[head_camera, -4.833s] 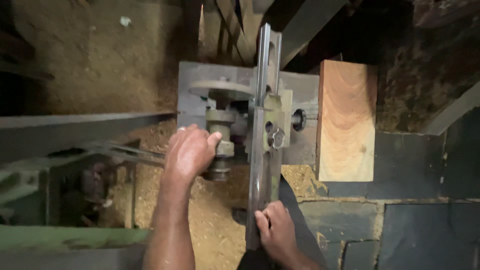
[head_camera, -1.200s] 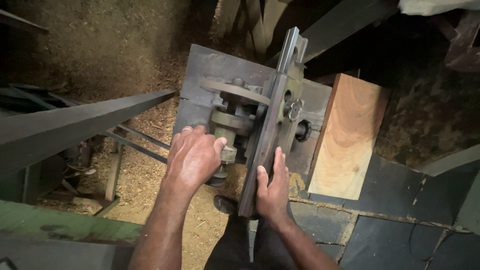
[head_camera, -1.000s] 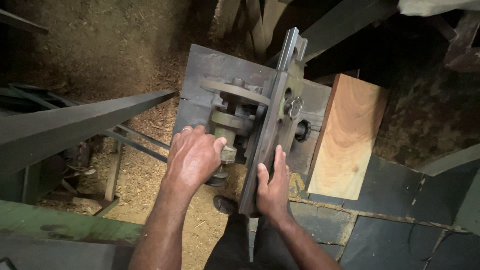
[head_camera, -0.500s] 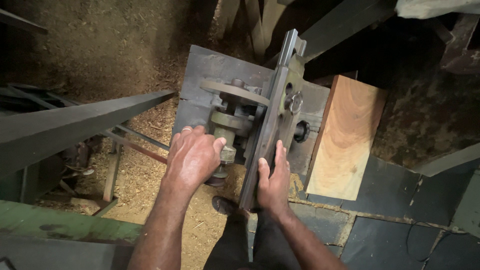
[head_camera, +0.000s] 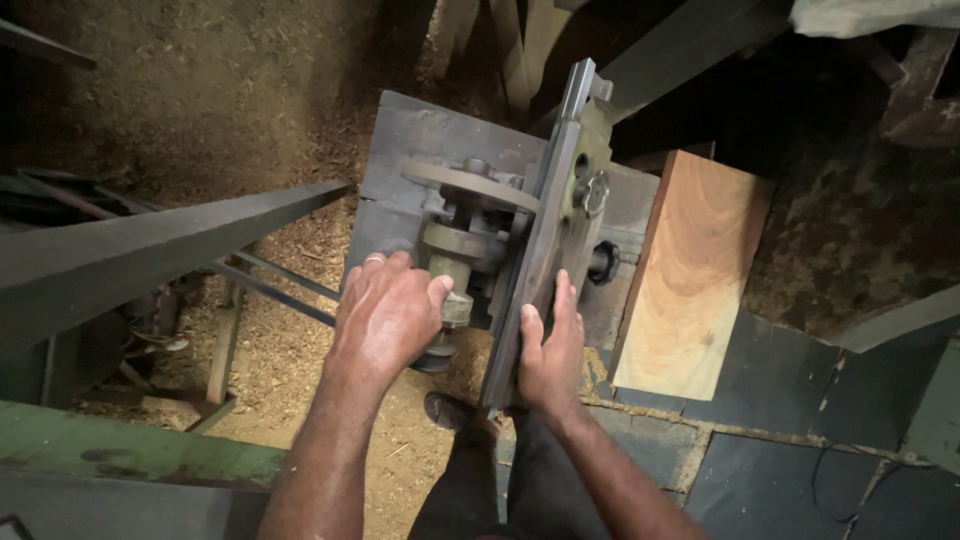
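A grey metal machine (head_camera: 420, 160) with a round spindle assembly (head_camera: 462, 240) stands in front of me. My left hand (head_camera: 385, 315) is closed around the lower part of the spindle. Along the machine's right side runs a long grey metal bar (head_camera: 545, 225), tilted slightly to the right. My right hand (head_camera: 550, 360) lies flat against the near end of that bar, fingers stretched along it. A bolt with a ring (head_camera: 594, 190) sits on the bracket beside the bar.
A pale wooden block (head_camera: 695, 270) lies right of the machine. Sawdust (head_camera: 290, 330) covers the floor at left. A dark metal beam (head_camera: 150, 240) crosses at left above a green frame (head_camera: 130, 450). Dark stone slabs (head_camera: 790, 420) lie at right. My foot (head_camera: 450, 410) shows below.
My right hand has slid up the bar and opened flat against it. The view has shifted slightly; the left hand stays on the spindle.
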